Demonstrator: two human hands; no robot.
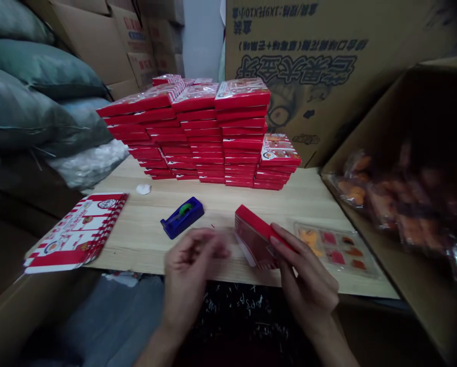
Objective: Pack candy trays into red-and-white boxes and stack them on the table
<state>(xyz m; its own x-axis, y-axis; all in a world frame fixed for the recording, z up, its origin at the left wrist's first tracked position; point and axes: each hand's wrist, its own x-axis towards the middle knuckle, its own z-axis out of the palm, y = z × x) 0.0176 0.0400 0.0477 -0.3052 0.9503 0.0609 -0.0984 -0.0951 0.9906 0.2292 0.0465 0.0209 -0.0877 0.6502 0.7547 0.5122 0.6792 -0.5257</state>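
Note:
My right hand (308,275) is wrapped round a flat red box (257,237), which it holds tilted on edge above the front of the table. To the left of that box is my left hand (192,265), its fingers curled inward and blurred at the tips. Whatever may be between those fingertips cannot be made out. A blue tape dispenser (182,216) with a green roll lies just beyond my left hand. Right of the held box, a clear plastic tray (335,247) with orange, red and brown pieces rests on the table, partly behind my right hand.
Tall stacks of red boxes (205,137) stand at the back of the table (148,209). Flat printed cartons (79,232) lie at left, near a small white scrap (143,189). An open carton (366,127) with wrapped orange pieces (397,204) borders the right. Sacks (41,71) fill the far left.

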